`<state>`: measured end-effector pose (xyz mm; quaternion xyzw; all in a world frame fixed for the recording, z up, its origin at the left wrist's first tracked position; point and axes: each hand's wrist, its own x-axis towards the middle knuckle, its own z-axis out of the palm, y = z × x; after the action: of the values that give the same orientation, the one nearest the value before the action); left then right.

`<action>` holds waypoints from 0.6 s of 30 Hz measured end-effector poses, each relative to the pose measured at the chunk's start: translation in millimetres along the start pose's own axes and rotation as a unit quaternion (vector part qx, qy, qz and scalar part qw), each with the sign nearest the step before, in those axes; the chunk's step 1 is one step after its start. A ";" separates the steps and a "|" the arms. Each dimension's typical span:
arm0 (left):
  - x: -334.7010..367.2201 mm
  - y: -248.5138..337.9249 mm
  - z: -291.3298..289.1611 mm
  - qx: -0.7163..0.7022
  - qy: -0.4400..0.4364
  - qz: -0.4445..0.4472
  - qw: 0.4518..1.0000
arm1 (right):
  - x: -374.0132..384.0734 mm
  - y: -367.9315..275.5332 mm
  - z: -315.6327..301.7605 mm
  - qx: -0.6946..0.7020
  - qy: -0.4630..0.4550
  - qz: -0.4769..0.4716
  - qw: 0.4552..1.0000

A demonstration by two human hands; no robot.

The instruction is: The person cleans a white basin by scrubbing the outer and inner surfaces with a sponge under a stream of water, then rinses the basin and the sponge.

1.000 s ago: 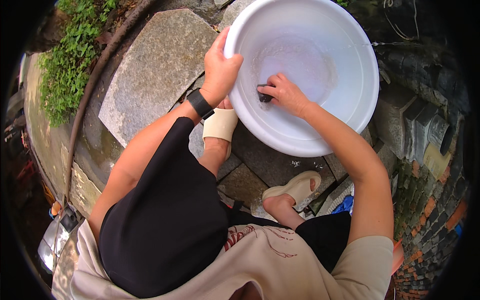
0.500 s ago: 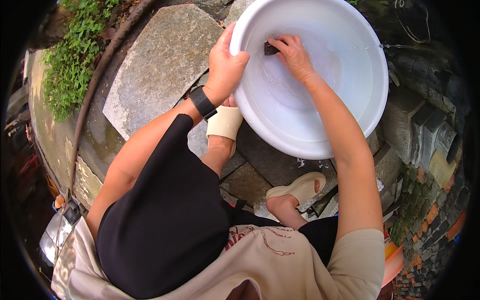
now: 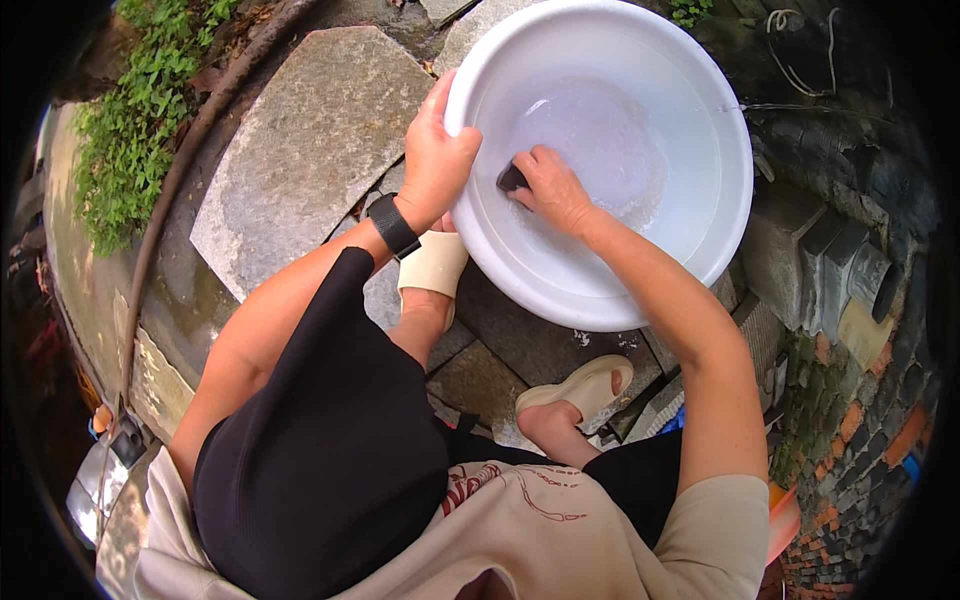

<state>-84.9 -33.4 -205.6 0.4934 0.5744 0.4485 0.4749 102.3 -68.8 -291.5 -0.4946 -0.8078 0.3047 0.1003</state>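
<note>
A large round white basin (image 3: 712, 205) is held tilted on the stone paving in front of me, with a little cloudy, sudsy water inside. My left hand (image 3: 440, 160) is closed round its left rim, thumb on top and fingers behind the outer wall. Inside the basin, my right hand (image 3: 555, 188) grips a small dark block (image 3: 511, 177), which looks like a scrubbing sponge. The block is pressed to the left inner wall, and my fingers cover part of it.
A broad flat stone slab (image 3: 310, 150) lies left of the basin, beside a brown pipe (image 3: 165, 215) and green plants (image 3: 125, 165). Stacked grey tiles (image 3: 825, 265) stand at the right. My feet, in cream slides (image 3: 590, 388), are just below the basin.
My right hand has slid the dark block down along the basin's left inner wall, toward me. My left hand keeps its grip on the rim. The whole view has shifted slightly.
</note>
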 end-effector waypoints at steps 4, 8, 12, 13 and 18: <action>2.5 -9.3 1.4 0.029 -0.019 0.025 0.999 | 46.1 55.3 -17.3 -0.062 0.197 0.079 0.975; 4.5 -5.9 7.6 0.013 -0.015 0.021 1.000 | 4.5 120.7 -48.4 -0.179 0.217 0.203 0.938; 4.3 -13.1 1.6 0.051 -0.003 0.025 0.998 | -52.2 82.3 -40.2 -0.164 0.031 0.260 0.951; 2.5 -12.4 -2.6 0.069 0.002 0.022 0.997 | -53.7 51.7 -32.8 -0.113 -0.020 0.270 0.956; 2.8 -8.1 -0.5 0.053 0.001 0.027 0.998 | -9.2 -11.6 -0.8 -0.062 -0.046 -0.019 0.997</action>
<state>-86.7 -31.5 -213.7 0.5331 0.5841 0.4304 0.4352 98.6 -80.1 -282.7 -0.4698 -0.8382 0.2743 0.0384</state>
